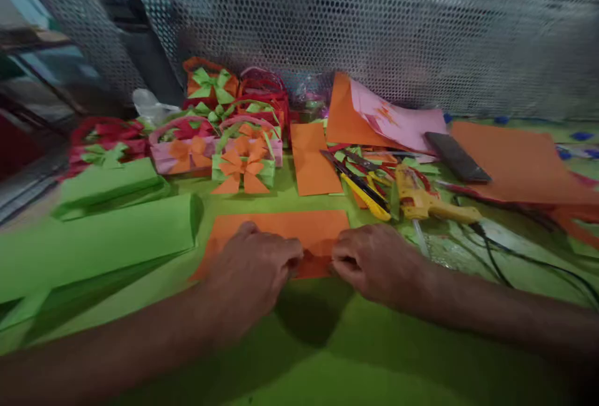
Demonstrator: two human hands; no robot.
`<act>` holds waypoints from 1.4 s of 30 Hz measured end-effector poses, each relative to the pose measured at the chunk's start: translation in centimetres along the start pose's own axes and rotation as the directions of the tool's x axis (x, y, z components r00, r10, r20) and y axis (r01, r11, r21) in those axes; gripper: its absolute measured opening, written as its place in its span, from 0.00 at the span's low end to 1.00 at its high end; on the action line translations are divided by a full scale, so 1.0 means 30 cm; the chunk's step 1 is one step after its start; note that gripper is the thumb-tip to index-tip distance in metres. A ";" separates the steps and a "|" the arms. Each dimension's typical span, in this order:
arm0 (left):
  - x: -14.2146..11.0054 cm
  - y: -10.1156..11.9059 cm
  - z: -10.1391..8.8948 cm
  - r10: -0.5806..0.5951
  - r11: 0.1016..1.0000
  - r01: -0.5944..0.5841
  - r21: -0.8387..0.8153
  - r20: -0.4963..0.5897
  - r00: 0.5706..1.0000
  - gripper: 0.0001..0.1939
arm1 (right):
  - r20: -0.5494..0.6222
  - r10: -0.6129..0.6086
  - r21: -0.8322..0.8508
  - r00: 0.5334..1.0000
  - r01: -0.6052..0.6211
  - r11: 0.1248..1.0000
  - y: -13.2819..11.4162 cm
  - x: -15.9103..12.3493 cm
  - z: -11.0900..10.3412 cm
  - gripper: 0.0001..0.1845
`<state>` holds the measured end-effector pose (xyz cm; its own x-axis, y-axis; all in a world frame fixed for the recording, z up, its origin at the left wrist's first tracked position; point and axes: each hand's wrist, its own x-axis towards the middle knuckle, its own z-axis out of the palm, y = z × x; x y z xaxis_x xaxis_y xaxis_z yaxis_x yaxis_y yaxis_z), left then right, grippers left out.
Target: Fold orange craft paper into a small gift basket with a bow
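Note:
An orange paper sheet lies on the green tabletop right in front of me. My left hand rests over its left part, fingers curled in a pinch at the near edge. Across a small gap, my right hand is closed at the same near edge, thumb and fingers pressed together on the paper. The strip of sheet between the hands looks darker, as if bent up or shaded. My fingertips are partly hidden.
Small paper baskets with bows stand at the back left. Folded green paper pieces lie left. A yellow glue gun, a yellow cutter, a dark phone and orange sheets are at the right. Perforated metal stands behind.

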<state>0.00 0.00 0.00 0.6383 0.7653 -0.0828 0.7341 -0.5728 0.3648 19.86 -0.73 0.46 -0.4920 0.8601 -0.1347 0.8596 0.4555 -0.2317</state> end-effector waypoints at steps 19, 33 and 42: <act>-0.013 -0.052 0.051 0.316 0.930 -0.292 0.223 -0.083 0.945 0.16 | 0.012 -0.026 -0.005 1.000 0.026 1.000 0.001 -0.006 0.012 0.09; -0.016 -0.045 0.050 0.324 0.902 -0.304 0.307 -0.015 0.946 0.10 | 0.014 -0.021 -0.045 1.000 0.022 0.999 0.002 -0.024 0.009 0.09; -0.016 -0.053 0.065 0.371 0.869 -0.331 0.368 -0.042 0.928 0.18 | 0.039 0.054 -0.187 0.998 -0.046 0.981 0.002 -0.042 0.003 0.11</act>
<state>-1.03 -0.02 -2.35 0.8548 0.5098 0.0972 0.5119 -0.8590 0.0035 20.51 -1.81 0.52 -0.4499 0.8738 -0.1848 0.8919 0.4504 -0.0415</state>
